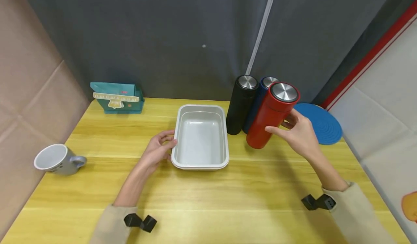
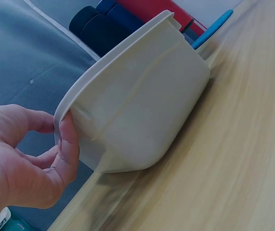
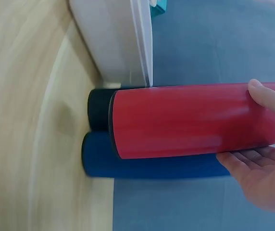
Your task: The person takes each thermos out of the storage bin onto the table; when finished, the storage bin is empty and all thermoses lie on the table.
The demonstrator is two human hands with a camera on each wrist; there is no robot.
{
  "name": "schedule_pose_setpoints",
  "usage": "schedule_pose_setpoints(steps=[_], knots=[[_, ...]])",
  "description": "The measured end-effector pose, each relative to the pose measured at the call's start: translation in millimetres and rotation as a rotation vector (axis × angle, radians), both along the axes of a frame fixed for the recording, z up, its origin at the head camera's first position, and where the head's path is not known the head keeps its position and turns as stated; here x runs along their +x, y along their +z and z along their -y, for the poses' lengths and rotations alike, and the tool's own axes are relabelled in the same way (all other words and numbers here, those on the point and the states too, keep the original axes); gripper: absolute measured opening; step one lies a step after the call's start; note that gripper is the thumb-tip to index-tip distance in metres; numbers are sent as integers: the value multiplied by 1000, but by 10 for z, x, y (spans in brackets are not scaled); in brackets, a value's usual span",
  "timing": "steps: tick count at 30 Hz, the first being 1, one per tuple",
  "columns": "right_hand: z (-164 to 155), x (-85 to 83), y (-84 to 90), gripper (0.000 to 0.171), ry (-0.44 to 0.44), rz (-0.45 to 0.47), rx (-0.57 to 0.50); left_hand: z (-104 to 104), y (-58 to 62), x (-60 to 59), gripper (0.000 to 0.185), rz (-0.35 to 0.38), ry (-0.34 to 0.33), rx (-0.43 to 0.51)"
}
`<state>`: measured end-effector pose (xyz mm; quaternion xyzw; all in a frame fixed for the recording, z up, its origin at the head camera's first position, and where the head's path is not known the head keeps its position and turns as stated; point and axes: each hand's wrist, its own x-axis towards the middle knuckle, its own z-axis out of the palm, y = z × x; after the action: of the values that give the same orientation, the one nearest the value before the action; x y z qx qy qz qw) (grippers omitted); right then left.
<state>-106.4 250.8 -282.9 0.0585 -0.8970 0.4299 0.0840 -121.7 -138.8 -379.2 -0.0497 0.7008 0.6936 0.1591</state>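
Observation:
My right hand grips a red thermos bottle with a steel-topped lid. In the right wrist view the red thermos has its base raised off the tabletop. Just behind it stand a black thermos and a blue thermos, the blue one partly hidden. My left hand pinches the left rim of a light grey rectangular plastic tub. Seen from the left wrist, thumb and fingers close on the rim of the tub, which rests on the table.
At the far right lies a round blue mat. A grey mug stands at the left, and a teal bag with a cream clip sits at the back left. Behind the wooden table rises a dark grey partition.

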Motion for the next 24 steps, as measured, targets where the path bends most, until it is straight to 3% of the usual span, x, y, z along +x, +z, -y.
schedule_pose_setpoints(steps=[9, 24], knots=[[-279, -20, -106, 64, -89, 36, 40, 4, 7, -3, 49, 8, -2, -8], [-645, -388, -330, 67, -154, 63, -7, -13, 29, 7, 48, 1, 3, -9]])
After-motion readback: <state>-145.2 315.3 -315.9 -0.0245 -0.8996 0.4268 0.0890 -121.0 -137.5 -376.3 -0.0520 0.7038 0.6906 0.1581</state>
